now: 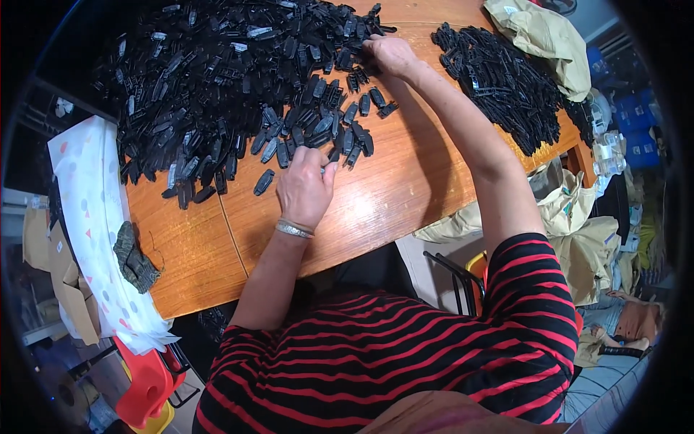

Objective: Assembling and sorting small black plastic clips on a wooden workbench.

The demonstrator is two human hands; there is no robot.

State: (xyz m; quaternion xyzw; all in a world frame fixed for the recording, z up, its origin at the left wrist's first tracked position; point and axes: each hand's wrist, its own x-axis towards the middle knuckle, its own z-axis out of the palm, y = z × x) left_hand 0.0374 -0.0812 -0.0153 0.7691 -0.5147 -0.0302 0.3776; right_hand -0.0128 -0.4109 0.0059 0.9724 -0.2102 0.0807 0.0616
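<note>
A large heap of small black plastic pieces (217, 87), oblong and clip-like, spreads over the far left and middle of the wooden table (376, 195). My left hand (305, 189), with a silvery bracelet at the wrist, is closed at the heap's near edge. Its fingertips are hidden, so what it grips cannot be made out. Just left of it lies a single black piece (264, 182). My right hand (392, 56) reaches to the heap's far right side, its fingers curled down among the pieces. Whatever is between those fingers is hidden too.
A second pile of slimmer black plastic parts (499, 87) covers the table's right side, with a beige bag (542, 40) behind it. Dotted white sheeting (101, 239) drapes the left edge, beside a dark knitted glove (135, 259). A red plastic seat (148, 390) stands below.
</note>
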